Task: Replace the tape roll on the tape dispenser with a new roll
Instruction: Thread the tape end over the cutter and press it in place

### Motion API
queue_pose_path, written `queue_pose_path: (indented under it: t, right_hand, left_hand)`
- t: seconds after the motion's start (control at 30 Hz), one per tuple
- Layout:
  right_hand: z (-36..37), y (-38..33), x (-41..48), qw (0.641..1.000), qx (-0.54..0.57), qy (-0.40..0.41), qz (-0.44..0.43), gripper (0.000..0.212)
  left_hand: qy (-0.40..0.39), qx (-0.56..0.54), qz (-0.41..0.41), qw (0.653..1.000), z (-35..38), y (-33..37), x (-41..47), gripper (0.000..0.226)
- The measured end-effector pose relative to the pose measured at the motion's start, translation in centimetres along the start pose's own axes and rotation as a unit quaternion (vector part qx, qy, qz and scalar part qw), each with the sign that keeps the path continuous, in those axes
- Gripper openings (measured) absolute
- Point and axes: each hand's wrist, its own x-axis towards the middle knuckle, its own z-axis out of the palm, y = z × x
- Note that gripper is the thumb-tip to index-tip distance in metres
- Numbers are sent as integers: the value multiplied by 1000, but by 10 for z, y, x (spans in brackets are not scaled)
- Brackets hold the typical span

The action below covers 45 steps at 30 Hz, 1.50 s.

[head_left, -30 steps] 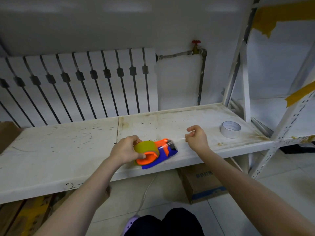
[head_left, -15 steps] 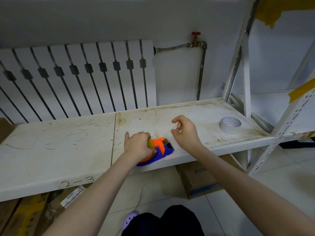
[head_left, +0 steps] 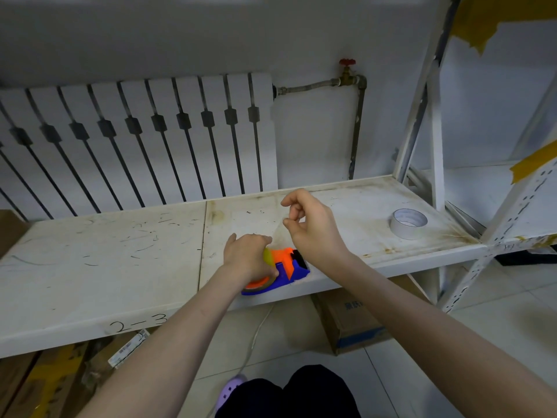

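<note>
White scuffed metal shelf before radiator. Blue-and-orange plastic tape dispenser at front edge, yellowish tape roll mounted. Left hand closed over roll, pinning dispenser. Right hand pinches clear tape strand, raised. White tape roll well apart, right. Advice: hold dispenser firm, keep strand taut, untwisted.

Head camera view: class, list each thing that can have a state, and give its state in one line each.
Tape dispenser: resting on the shelf, yellowish roll mounted.
Left hand: pressing down on the dispenser's roll.
Right hand: raised, fingers pinching a clear tape strip.
White tape roll: lying flat, untouched.
Red valve: position unclear.
</note>
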Motion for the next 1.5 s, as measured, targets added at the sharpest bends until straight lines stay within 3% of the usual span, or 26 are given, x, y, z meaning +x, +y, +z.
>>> queue_pose_path:
  t: [0.1,0.33,0.63,0.83,1.17,1.5]
  right_hand:
    - [-3,-2,1,1000,14,13,-6,31]
    - [-25,16,1,994,42,77,71,26]
    - [0,72,-16,947,119,50,293,28]
    - [13,97,-27,924,112,18,365,43]
    - [26,115,-33,889,143,2,435,48]
    - [29,118,-39,870,169,-26,463,29]
  left_hand:
    - [-5,-5,7,1000,-1,-1,-1,86]
    - [-4,13,15,1000,-7,-1,-3,82]
    - [-38,41,10,998,-8,-17,-6,81]
    - [-24,45,110,993,0,-9,-11,97]
    - [91,-11,185,978,25,-14,-7,48]
    - [89,-63,193,975,25,-18,-6,29]
